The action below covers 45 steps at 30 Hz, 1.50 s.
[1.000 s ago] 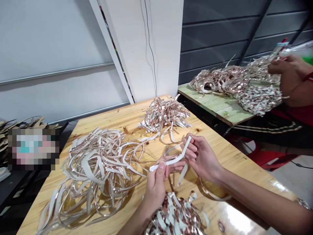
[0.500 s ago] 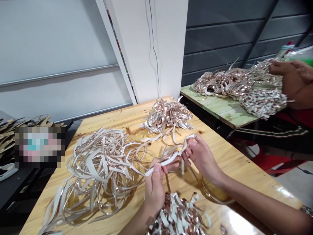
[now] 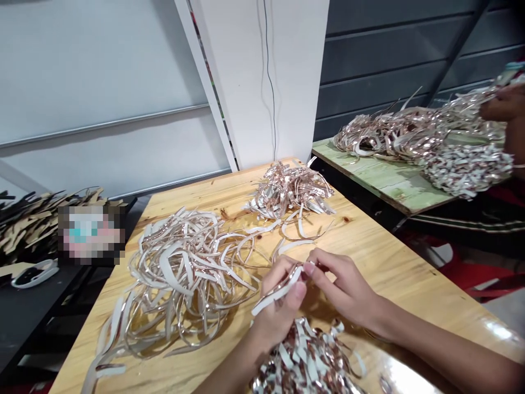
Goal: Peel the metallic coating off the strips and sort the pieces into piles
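My left hand (image 3: pixel 283 306) is closed on a narrow strip (image 3: pixel 276 295), white on one face and shiny rose-gold on the other. Pinched fingers of my right hand (image 3: pixel 342 282) meet the strip's far end beside the left fingertips; the exact grip there is partly hidden. Just below both hands lies a bunch of short, curled white and rose-gold pieces (image 3: pixel 305 358). To the left spreads a large tangle of long strips (image 3: pixel 180 273). Farther back on the wooden table (image 3: pixel 410 306) sits a smaller shiny heap of strips (image 3: pixel 289 189).
On the right, a greenish table (image 3: pixel 394 183) bears more metallic strips (image 3: pixel 394 134) and a curled bunch (image 3: pixel 467 169), with another person's hand (image 3: pixel 504 104) over it. At left, brown strips (image 3: pixel 36 219) lie on a dark surface (image 3: pixel 24 312). A white pillar (image 3: pixel 246 82) stands behind.
My hands have come together, the right one moving down and inward to the left. The strip that was stretched between them is now bunched close. The view has shifted slightly.
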Tool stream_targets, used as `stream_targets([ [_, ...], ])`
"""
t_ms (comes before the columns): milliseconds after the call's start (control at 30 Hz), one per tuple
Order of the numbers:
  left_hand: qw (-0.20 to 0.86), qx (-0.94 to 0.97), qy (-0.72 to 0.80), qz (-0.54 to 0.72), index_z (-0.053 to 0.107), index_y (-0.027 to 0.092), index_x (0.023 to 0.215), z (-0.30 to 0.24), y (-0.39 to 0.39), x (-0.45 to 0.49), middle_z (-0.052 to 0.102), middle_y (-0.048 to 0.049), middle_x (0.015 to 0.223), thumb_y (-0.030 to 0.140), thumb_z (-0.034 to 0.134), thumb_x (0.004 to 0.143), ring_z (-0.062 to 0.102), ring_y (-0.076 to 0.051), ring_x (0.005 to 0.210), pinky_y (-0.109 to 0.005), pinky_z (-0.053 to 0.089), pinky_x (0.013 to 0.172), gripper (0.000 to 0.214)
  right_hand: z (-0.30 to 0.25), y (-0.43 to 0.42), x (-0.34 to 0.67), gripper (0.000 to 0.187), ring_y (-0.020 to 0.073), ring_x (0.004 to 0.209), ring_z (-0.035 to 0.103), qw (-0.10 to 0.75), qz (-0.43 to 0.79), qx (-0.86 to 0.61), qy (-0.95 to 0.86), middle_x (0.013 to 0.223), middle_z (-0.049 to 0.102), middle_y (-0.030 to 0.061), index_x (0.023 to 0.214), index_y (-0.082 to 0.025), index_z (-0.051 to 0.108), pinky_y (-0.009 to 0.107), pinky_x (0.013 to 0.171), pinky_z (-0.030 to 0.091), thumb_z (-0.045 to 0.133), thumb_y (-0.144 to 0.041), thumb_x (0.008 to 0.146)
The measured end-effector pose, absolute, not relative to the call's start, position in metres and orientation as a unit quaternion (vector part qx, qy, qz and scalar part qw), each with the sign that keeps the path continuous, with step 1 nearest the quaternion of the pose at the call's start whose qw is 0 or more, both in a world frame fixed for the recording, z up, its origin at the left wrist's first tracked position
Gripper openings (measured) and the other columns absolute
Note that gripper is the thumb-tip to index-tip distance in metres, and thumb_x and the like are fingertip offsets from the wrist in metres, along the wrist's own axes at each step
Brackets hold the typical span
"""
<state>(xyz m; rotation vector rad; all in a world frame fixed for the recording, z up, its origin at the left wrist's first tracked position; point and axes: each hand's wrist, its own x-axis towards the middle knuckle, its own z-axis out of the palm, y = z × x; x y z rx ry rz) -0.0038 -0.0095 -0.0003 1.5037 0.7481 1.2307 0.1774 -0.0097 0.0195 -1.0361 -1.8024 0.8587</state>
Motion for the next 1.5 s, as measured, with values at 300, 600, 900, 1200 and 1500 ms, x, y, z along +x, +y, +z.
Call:
stream_targets([
  [300, 0.508, 0.644, 0.365, 0.441, 0.048, 0.022, 0.08, 0.003, -0.01, -0.003, 0.048, 0.0023, 0.078, 0.045, 0.036, 0.115, 0.047, -0.016, 0.075, -0.03, 0.037, 0.074, 0.043, 0.024, -0.014, 0.172, 0.031, 0.0141, 0.066, 0.055, 0.423, 0.368, -0.39, -0.731, 0.075, 0.059, -0.0025, 0.086, -0.022, 0.055, 0.027, 0.064, 0.041, 0.046, -0.034, 0.113],
  [600, 0.52, 0.623, 0.354, 0.465, 0.052, 0.022, 0.08, 0.001, -0.01, 0.0, 0.054, 0.0004, 0.079, 0.05, 0.037, 0.114, 0.05, -0.017, 0.076, -0.029, 0.041, 0.075, 0.046, 0.024, -0.013, 0.171, 0.038, 0.0112, 0.055, 0.045, 0.474, 0.548, -0.4, -0.561, 0.068, 0.057, -0.0041, 0.082, -0.021, 0.06, 0.024, 0.052, 0.037, 0.056, -0.046, 0.11],
  [900, 0.579, 0.55, 0.374, 0.471, 0.062, 0.022, 0.088, -0.018, -0.012, -0.002, 0.064, -0.0036, 0.1, 0.049, 0.042, 0.113, 0.058, -0.019, 0.093, -0.03, 0.05, 0.095, 0.042, 0.032, -0.005, 0.165, 0.039, 0.0106, 0.048, 0.044, 0.534, 0.636, -0.404, -0.384, 0.054, 0.043, -0.0078, 0.071, -0.022, 0.052, 0.018, 0.042, 0.029, 0.069, -0.044, 0.098],
  [1200, 0.593, 0.528, 0.352, 0.495, 0.067, 0.021, 0.11, -0.021, -0.011, 0.004, 0.071, -0.0075, 0.111, 0.05, 0.041, 0.113, 0.07, -0.024, 0.103, -0.04, 0.055, 0.098, 0.039, 0.036, 0.001, 0.165, 0.037, 0.0084, 0.051, 0.041, 0.586, 0.703, -0.332, -0.228, 0.058, 0.043, -0.0076, 0.067, -0.019, 0.054, 0.018, 0.05, 0.041, 0.079, -0.033, 0.09],
  [1500, 0.617, 0.51, 0.331, 0.499, 0.064, 0.022, 0.099, -0.017, -0.01, 0.006, 0.073, -0.0089, 0.121, 0.053, 0.044, 0.111, 0.074, -0.025, 0.106, -0.044, 0.058, 0.102, 0.039, 0.034, 0.011, 0.17, 0.035, 0.0068, 0.047, 0.026, 0.618, 0.702, -0.32, -0.151, 0.061, 0.036, -0.009, 0.066, -0.019, 0.052, 0.015, 0.035, 0.028, 0.078, -0.029, 0.087],
])
